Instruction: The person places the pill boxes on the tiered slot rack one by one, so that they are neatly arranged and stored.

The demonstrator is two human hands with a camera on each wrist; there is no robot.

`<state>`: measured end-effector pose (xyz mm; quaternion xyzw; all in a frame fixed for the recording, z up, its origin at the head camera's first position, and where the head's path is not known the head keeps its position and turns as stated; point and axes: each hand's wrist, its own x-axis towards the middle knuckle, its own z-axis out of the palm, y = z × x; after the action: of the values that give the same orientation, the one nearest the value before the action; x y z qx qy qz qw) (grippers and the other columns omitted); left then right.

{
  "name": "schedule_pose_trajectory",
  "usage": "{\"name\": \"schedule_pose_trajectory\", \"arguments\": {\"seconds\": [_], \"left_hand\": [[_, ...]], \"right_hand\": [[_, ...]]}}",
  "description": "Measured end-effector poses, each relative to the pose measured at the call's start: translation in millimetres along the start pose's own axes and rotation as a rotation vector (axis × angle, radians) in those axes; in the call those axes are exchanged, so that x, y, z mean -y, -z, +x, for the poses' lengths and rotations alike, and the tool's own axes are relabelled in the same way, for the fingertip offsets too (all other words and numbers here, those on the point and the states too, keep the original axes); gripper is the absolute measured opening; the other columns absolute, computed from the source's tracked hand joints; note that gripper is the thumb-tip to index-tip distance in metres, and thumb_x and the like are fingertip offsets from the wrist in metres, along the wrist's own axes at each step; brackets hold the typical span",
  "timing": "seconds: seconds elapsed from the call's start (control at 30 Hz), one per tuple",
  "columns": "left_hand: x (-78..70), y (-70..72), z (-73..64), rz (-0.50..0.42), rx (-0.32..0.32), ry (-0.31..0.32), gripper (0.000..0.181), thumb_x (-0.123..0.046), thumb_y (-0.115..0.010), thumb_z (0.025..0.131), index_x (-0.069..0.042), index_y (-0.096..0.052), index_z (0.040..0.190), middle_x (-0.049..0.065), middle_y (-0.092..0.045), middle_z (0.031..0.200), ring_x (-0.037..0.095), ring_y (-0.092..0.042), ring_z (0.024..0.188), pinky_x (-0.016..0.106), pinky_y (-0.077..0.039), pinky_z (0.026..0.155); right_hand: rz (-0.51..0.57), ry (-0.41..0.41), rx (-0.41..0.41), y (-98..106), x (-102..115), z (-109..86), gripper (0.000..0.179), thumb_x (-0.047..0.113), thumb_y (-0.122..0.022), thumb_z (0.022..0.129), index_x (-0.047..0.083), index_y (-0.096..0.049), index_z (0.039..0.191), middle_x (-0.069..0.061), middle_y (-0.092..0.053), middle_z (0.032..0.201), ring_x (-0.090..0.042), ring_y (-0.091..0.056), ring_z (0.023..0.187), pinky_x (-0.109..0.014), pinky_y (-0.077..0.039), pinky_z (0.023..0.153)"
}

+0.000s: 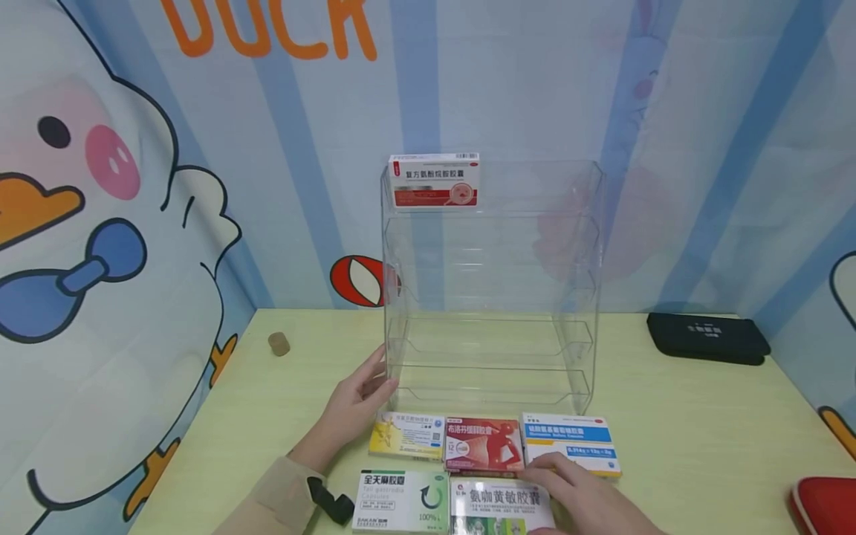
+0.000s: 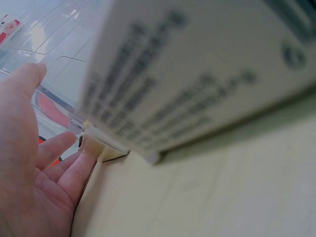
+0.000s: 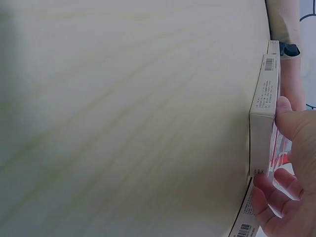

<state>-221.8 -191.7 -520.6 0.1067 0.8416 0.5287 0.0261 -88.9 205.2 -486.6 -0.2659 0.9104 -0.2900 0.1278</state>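
A tiered clear acrylic display rack (image 1: 491, 380) stands on the table, a red-and-white medicine box (image 1: 435, 180) in its top left corner. My left hand (image 1: 354, 394) rests against the rack's lower left side, thumb at the front edge, fingers along the side panel. With my right hand (image 1: 585, 494) I grip the right end of a white-and-green medicine box (image 1: 498, 499); in the right wrist view, the thumb (image 3: 283, 104) and fingers span the box end. Beside it lies a green-and-white box (image 1: 400, 501). Behind lie a yellow box (image 1: 406, 437), a red box (image 1: 484, 444) and a blue-and-white box (image 1: 571, 438).
A black zip pouch (image 1: 709, 338) lies at the back right of the table. The red case (image 1: 825, 505) sits at the right edge. A small brown cylinder (image 1: 279, 343) is at the back left. A printed curtain (image 1: 495, 82) hangs behind the rack.
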Motion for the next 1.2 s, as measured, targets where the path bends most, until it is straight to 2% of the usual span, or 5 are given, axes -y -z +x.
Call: {"name": "schedule_pose_trajectory", "arguments": {"seconds": [0.43, 0.6, 0.83, 1.07, 1.2], "left_hand": [[2.2, -1.8, -1.3, 0.008, -0.004, -0.009, 0.071, -0.046, -0.067, 0.110, -0.051, -0.030, 0.171, 0.009, -0.056, 0.167, 0.033, -0.063, 0.148, 0.054, -0.052, 0.123], [2.3, -1.7, -1.2, 0.013, -0.004, -0.004, 0.071, -0.047, -0.067, 0.110, -0.051, -0.030, 0.171, 0.009, -0.056, 0.168, 0.034, -0.063, 0.148, 0.055, -0.051, 0.124], [-0.1, -1.4, -1.2, 0.020, -0.007, -0.005, 0.072, -0.046, -0.067, 0.110, -0.051, -0.030, 0.171, 0.008, -0.056, 0.167, 0.033, -0.063, 0.149, 0.055, -0.051, 0.124], [-2.4, -0.6, -1.6, 0.015, -0.008, -0.010, 0.072, -0.045, -0.067, 0.110, -0.047, -0.031, 0.172, 0.009, -0.057, 0.167, 0.033, -0.063, 0.149, 0.055, -0.050, 0.125], [-1.2, -0.5, -0.8, 0.015, -0.009, -0.016, 0.072, -0.045, -0.068, 0.110, -0.047, -0.031, 0.172, 0.009, -0.057, 0.167, 0.033, -0.063, 0.148, 0.056, -0.050, 0.124]], "right_hand": [[-0.058, -0.118, 0.025, -5, -4, -3.7, 0.082, 0.071, -0.087, 0.080, 0.028, -0.066, 0.146, 0.013, -0.066, 0.130, -0.006, -0.059, 0.104, -0.036, -0.067, 0.099], [0.003, -0.121, 0.027, -1, -2, -4.0, 0.079, 0.062, -0.090, 0.082, 0.020, -0.067, 0.145, 0.007, -0.062, 0.126, -0.004, -0.057, 0.100, -0.020, -0.062, 0.086], [0.102, -0.104, 0.026, 12, 1, -6.8, 0.057, 0.052, -0.083, 0.096, 0.019, -0.071, 0.141, 0.006, -0.059, 0.122, -0.001, -0.057, 0.098, -0.016, -0.058, 0.080], [0.270, -0.158, -0.002, 29, 4, -5.3, 0.031, 0.042, -0.087, 0.094, 0.030, -0.078, 0.121, 0.005, -0.067, 0.124, -0.007, -0.065, 0.098, -0.023, -0.067, 0.088], [0.219, -0.112, -0.065, 40, 6, -3.9, 0.026, 0.041, -0.087, 0.094, 0.030, -0.078, 0.117, 0.006, -0.069, 0.120, -0.005, -0.066, 0.098, -0.023, -0.068, 0.086]]}}
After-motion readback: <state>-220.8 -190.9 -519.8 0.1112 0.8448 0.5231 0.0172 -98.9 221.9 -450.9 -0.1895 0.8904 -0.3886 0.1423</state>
